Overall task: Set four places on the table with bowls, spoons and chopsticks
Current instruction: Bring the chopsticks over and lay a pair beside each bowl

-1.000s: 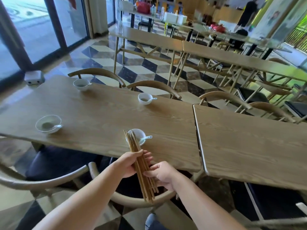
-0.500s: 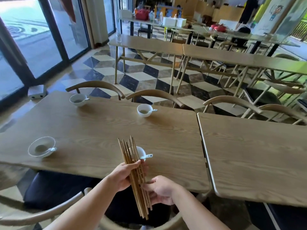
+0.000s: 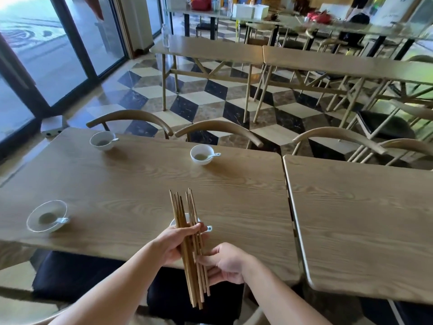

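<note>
chopsticks [image 3: 187, 233]: brown wooden bundle, tips fanned | left hand [image 3: 174, 243] grips

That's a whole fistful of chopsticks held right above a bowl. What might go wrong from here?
1. The chopsticks sit splayed and uneven in the left hand, with their lower ends past the edge of the table. While the right hand picks at them, a loose one could slip out and drop onto the chair seat.
2. The bundle hangs over the near bowl and its spoon, so a dropped stick might knock them.
</note>
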Tool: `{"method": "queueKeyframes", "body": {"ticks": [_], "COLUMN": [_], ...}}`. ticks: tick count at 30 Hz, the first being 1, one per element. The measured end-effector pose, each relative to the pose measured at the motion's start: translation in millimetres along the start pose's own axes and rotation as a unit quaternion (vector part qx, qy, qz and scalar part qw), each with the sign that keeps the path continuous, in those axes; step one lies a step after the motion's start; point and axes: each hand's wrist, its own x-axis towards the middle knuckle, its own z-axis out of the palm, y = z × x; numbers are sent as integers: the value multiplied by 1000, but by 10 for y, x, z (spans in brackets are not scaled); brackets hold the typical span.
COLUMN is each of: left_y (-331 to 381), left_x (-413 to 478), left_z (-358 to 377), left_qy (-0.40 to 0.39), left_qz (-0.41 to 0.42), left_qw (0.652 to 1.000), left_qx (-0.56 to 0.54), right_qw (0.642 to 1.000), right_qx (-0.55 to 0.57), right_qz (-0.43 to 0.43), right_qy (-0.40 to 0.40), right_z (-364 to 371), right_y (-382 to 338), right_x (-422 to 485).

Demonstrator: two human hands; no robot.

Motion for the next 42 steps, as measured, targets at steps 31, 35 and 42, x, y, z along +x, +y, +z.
{"method": "queueKeyframes", "body": {"ticks": [31,35,42], "left_y": [27,8,-128], "left_x": [66,50,-28], "left_z": [-44,-113,-226], "left_qy": [-6,0,25], "left_qz": [-5,3,-7], "left_qw": [1000,1000,1000], "left_qx": [18,8,13], "right_qw": [988,965,945], "right_qx": [74,126,124], "right_qz": [-56,-66,33], "right_qy": [126,222,301], "right_z": [-122,-332,-548], "right_y": [83,229,432], "right_x": [-5,-13,376]}}
